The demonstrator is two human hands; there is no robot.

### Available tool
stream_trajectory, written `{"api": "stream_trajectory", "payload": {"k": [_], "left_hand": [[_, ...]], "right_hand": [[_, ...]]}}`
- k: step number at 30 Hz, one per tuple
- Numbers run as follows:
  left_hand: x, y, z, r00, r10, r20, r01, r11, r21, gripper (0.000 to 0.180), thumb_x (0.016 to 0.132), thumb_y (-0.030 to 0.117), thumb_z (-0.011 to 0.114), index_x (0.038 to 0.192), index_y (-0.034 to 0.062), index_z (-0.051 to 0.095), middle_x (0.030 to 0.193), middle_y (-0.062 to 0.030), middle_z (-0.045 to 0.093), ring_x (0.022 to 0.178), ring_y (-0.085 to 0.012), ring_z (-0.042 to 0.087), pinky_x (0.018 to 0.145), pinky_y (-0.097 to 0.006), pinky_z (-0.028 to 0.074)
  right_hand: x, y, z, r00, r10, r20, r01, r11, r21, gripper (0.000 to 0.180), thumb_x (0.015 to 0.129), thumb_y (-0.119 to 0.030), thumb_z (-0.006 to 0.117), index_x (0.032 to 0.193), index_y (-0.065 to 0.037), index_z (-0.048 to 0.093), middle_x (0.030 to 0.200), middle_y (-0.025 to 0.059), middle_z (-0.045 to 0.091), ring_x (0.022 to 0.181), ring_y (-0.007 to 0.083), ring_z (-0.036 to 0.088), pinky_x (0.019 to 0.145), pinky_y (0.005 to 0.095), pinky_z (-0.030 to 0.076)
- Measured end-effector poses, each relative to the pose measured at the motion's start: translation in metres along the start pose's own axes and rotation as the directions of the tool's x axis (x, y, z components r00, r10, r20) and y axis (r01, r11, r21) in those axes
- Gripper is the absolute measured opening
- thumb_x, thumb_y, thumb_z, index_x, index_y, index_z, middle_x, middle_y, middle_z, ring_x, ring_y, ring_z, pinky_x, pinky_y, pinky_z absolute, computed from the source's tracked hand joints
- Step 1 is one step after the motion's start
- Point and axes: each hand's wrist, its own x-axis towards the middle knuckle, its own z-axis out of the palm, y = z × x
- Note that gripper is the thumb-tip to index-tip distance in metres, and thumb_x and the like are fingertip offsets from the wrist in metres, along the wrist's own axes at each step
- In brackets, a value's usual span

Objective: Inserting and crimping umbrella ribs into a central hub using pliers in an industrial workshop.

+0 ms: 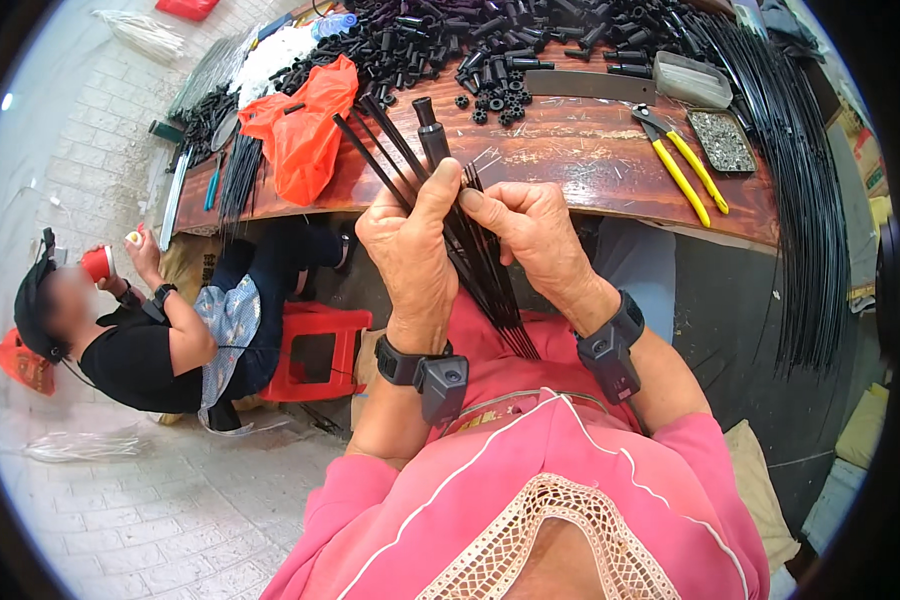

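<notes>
My left hand (405,245) is closed around a bundle of thin black rods (490,285), held over my lap just in front of the table edge. A stepped black tube (431,133) stands up beside its thumb, gripped with them, and several thicker black rod ends jut out to the upper left. My right hand (542,240) pinches at the upper ends of the rods, thumb and bent forefinger pressed together close to my left thumb. The rods fan downward toward my pink clothing. Fingers hide how the rods meet the tube.
On the wooden table (560,140) lie heaped black plastic parts (410,40), an orange-red bag (310,120), yellow-handled pliers (682,165) and a flat blade (590,85). Long black rods (805,220) hang over the right edge. A person (150,345) sits left, by a red stool (315,350).
</notes>
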Motion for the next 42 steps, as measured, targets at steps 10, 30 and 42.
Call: {"api": "stream_trajectory", "payload": {"k": [10, 30, 42], "left_hand": [[0.001, -0.003, 0.007, 0.986, -0.158, 0.062, 0.17, 0.929, -0.328, 0.013, 0.093, 0.012, 0.063, 0.094, -0.0013, 0.062, 0.082, -0.0077, 0.066, 0.069, -0.0138, 0.064, 0.064, -0.025, 0.052], [0.007, -0.014, 0.003, 0.997, -0.061, 0.054, 0.069, 0.983, -0.173, 0.019, 0.092, 0.019, 0.065, 0.091, 0.0, 0.062, 0.081, -0.009, 0.066, 0.07, -0.018, 0.066, 0.065, -0.028, 0.054], [0.004, -0.015, 0.006, 0.993, -0.113, 0.034, 0.117, 0.967, -0.227, 0.021, 0.092, 0.021, 0.065, 0.092, 0.0007, 0.059, 0.082, -0.0097, 0.066, 0.074, -0.0183, 0.066, 0.069, -0.029, 0.054]], "right_hand": [[0.0, -0.005, 0.001, 0.996, -0.057, -0.065, 0.054, 0.997, -0.051, 0.023, 0.09, -0.018, 0.068, 0.088, 0.005, 0.071, 0.07, -0.0041, 0.063, 0.065, 0.001, 0.05, 0.053, 0.021, 0.043], [0.0, -0.002, 0.004, 0.987, -0.081, -0.136, 0.073, 0.995, -0.068, 0.024, 0.084, -0.018, 0.074, 0.081, 0.005, 0.071, 0.066, 0.001, 0.065, 0.062, 0.0023, 0.052, 0.053, 0.0216, 0.044], [0.007, 0.0, -0.004, 0.984, -0.162, -0.072, 0.15, 0.976, -0.155, 0.021, 0.082, -0.016, 0.076, 0.083, 0.005, 0.072, 0.067, -0.0007, 0.065, 0.062, 0.0023, 0.053, 0.053, 0.0212, 0.043]]}}
